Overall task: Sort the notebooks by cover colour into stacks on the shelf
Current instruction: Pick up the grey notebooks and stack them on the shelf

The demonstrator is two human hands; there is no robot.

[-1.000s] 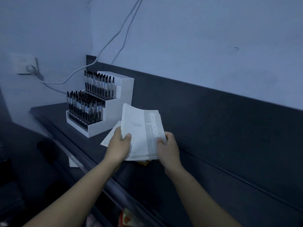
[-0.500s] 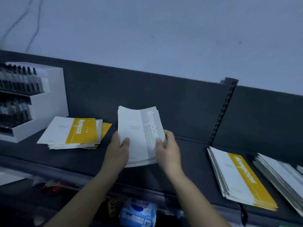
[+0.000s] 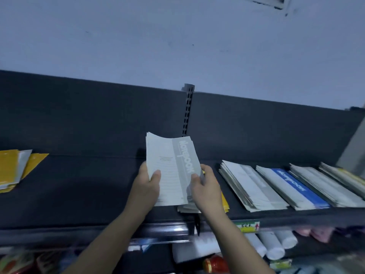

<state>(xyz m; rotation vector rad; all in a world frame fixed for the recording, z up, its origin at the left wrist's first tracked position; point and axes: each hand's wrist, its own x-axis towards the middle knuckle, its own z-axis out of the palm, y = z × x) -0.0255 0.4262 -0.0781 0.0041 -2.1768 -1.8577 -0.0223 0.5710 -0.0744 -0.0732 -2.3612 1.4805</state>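
Both hands hold one bundle of grey notebooks (image 3: 171, 169) tilted up above the dark shelf (image 3: 85, 196). The left hand (image 3: 145, 187) clasps the bundle's lower left edge with the thumb on the cover, and the right hand (image 3: 207, 191) pinches the right edge, thumb on the grey title band. The bundle's lower end hangs over a low stack with a yellow cover edge (image 3: 225, 203), just before the shelf's front lip. Left of the hands the shelf lies bare as far as the yellow stack (image 3: 10, 169) at the frame's left edge. To the right the room is tight: a grey stack (image 3: 251, 187), a blue-banded stack (image 3: 296, 184) and two more pale stacks (image 3: 327, 185) lie side by side, nearly touching. A slotted upright (image 3: 188, 109) splits the back panel behind the bundle. Against half a second ago, the view has swung right: the white pen display is gone, the yellow stack has slid from beside the left hand to the far edge, and the bundle, gripped the same way, now sits over the yellow-edged stack.
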